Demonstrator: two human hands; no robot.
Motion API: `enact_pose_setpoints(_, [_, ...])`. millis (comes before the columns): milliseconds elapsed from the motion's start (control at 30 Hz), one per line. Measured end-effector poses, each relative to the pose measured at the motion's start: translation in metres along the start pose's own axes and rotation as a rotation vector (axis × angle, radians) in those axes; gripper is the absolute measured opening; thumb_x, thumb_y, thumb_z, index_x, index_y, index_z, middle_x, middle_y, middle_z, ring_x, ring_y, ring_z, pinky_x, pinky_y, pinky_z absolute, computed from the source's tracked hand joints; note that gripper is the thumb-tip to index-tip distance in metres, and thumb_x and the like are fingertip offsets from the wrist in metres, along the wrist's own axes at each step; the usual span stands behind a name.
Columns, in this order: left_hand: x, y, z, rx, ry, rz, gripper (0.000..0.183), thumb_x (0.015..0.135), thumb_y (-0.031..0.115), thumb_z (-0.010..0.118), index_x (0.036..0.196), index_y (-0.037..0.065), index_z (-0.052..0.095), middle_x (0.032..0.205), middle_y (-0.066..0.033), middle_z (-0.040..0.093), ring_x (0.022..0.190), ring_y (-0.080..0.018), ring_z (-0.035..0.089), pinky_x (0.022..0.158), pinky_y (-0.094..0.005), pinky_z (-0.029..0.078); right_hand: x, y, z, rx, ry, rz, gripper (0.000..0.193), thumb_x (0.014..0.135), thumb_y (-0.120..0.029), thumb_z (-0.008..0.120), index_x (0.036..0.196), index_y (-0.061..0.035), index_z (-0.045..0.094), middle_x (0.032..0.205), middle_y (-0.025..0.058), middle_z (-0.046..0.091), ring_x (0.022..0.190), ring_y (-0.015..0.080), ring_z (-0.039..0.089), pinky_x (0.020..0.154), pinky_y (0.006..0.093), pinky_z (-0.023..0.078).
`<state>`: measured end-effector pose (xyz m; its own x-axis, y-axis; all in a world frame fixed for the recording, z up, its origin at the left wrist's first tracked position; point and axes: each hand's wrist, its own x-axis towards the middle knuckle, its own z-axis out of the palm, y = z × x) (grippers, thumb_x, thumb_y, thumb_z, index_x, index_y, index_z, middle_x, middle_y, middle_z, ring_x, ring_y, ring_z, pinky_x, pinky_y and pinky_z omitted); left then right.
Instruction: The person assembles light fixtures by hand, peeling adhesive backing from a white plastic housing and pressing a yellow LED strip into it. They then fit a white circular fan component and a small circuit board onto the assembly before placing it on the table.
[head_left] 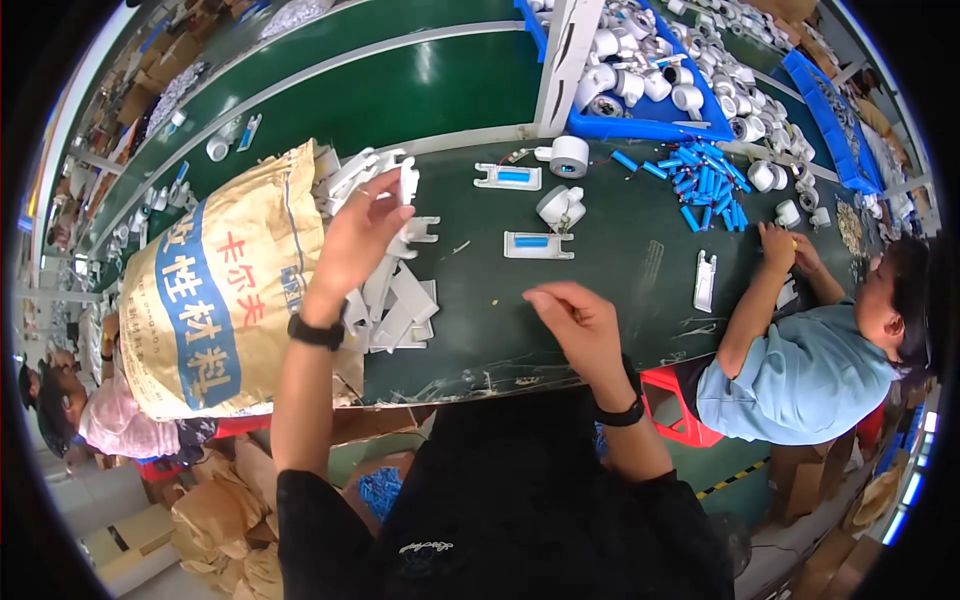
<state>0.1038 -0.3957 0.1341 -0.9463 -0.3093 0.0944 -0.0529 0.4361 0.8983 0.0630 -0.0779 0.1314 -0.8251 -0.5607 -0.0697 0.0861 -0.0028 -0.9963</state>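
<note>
My left hand (362, 235) is closed with its fingertips on a white plastic casing (408, 182), at the mouth of a large tan sack (225, 290). More white casings (400, 305) lie in a loose heap beside the sack, under and next to that wrist. Over the middle of the green bench (480, 330), my right hand (578, 318) is held with thumb and fingers curled together, and nothing shows between the tips. Ahead of it lie two white casings, each with a blue battery cell (515, 176) (532, 242), and two round white lamp-like heads (569, 157) (562, 207).
A pile of blue cells (705, 182) lies at the right. Behind it is a blue bin (650, 100) of white heads, next to a white post (567, 70). A co-worker in a blue shirt (800, 360) sits at right, near another white casing (705, 281).
</note>
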Motion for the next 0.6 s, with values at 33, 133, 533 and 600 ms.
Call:
enact_pose_setpoints(33, [-0.012, 0.028, 0.005, -0.202, -0.023, -0.121, 0.046, 0.099, 0.01, 0.063, 0.143, 0.002, 0.049, 0.129, -0.0136, 0.063, 0.115, -0.0225, 0.065, 0.095, -0.0344, 0.053, 0.006, -0.002, 0.011, -0.311, 0.089, -0.339, 0.012, 0.094, -0.009, 0.07, 0.104, -0.0071, 0.076, 0.066, -0.0048, 0.043, 0.054, 0.0055, 0.035, 0.047, 0.0245, 0.028])
enact_pose_setpoints(133, [-0.049, 0.058, 0.027, -0.891, -0.048, -0.332, 0.051, 0.102, 0.014, 0.058, 0.148, 0.001, 0.041, 0.131, -0.0166, 0.063, 0.112, -0.0279, 0.066, 0.097, -0.0397, 0.055, 0.015, -0.023, 0.032, -0.476, 0.127, -0.514, 0.024, 0.082, -0.002, 0.079, 0.104, -0.0105, 0.078, 0.067, -0.0008, 0.044, 0.057, 0.0086, 0.043, 0.049, 0.0261, 0.033])
enact_pose_setpoints(533, [-0.088, 0.059, 0.08, -1.185, -0.099, -0.458, 0.053, 0.101, 0.021, 0.061, 0.149, 0.006, 0.043, 0.129, -0.0206, 0.063, 0.111, -0.0297, 0.068, 0.091, -0.0388, 0.059, 0.002, -0.013, 0.031, -0.758, -0.071, -0.682, 0.028, 0.076, -0.002, 0.08, 0.102, -0.0122, 0.077, 0.071, 0.002, 0.048, 0.055, 0.0151, 0.052, 0.048, 0.0302, 0.043])
enact_pose_setpoints(600, [-0.089, 0.058, 0.082, -1.169, -0.104, -0.473, 0.052, 0.101, 0.02, 0.061, 0.149, 0.006, 0.044, 0.128, -0.0203, 0.064, 0.11, -0.0295, 0.068, 0.091, -0.0386, 0.059, 0.002, -0.017, 0.029, -0.804, -0.09, -0.719, 0.027, 0.076, -0.002, 0.077, 0.102, -0.0113, 0.074, 0.074, 0.0021, 0.049, 0.059, 0.0165, 0.056, 0.049, 0.0306, 0.046])
